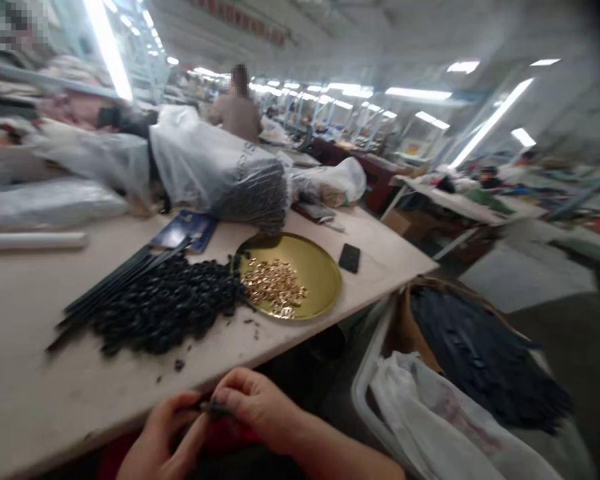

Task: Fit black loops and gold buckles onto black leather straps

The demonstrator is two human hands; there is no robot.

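A pale surface point(25, 373) spreads across the left and middle of the view, its near edge running up to a corner at the right. Beyond that edge, to the right, is a pale bin point(363, 387) that holds a white sack point(445, 413) and a heap of dark cloth point(480, 353). A big clear plastic bag point(220, 167) lies at the back of the surface. In front of it spreads a pile of black loops point(165, 307), touching a round gold plate point(320, 273) on its right. Long black strips point(105, 283) lie along the pile's left side. The left hand point(167, 430) and right hand point(250, 400) meet at the near edge of the surface, below the pile. Behind the strips lies a blue booklet point(177, 227); a flat black phone point(349, 258) lies just right of the plate. Both hands have a closed grip, fingertips pinching a small dark piece point(216, 408) between them, its shape too blurred to tell. Smallest of all, shiny gold bits point(275, 283) lie scattered over the left half of the plate
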